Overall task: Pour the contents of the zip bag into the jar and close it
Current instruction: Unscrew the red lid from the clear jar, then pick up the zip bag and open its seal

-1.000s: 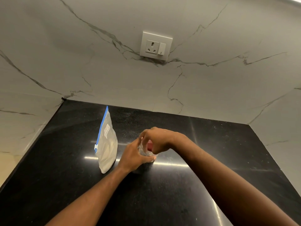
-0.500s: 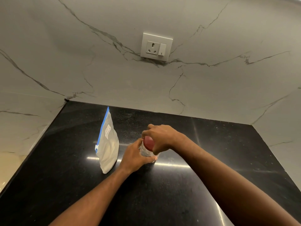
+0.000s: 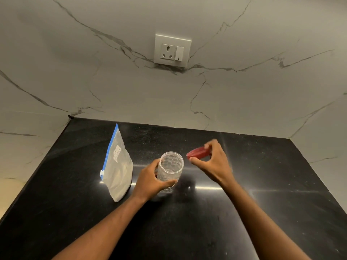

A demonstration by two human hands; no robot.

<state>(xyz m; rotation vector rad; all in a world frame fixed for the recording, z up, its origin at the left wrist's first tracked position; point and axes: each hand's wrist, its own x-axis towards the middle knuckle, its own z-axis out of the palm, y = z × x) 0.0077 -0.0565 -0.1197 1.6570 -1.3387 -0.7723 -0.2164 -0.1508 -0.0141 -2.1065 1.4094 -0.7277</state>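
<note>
Steadying hand: left hand [image 3: 150, 182] curled round the clear dimpled plastic jar [image 3: 171, 165]; jar upright on the black polished stone counter [image 3: 272, 203], mouth uncovered
Lid hand: right hand [image 3: 216, 166] pinching the round red plastic lid [image 3: 198, 153]; lid tilted, just right of the jar rim, apart from it
Bag: translucent zip bag with blue seal strip [image 3: 118, 166] standing just left of the jar

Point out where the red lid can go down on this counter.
Bare counter lies right of the right hand holding the lid, out to the side wall, and in front, between the forearms. Crowded: the gap between bag and jar, filled by the left hand gripping the jar.
</note>
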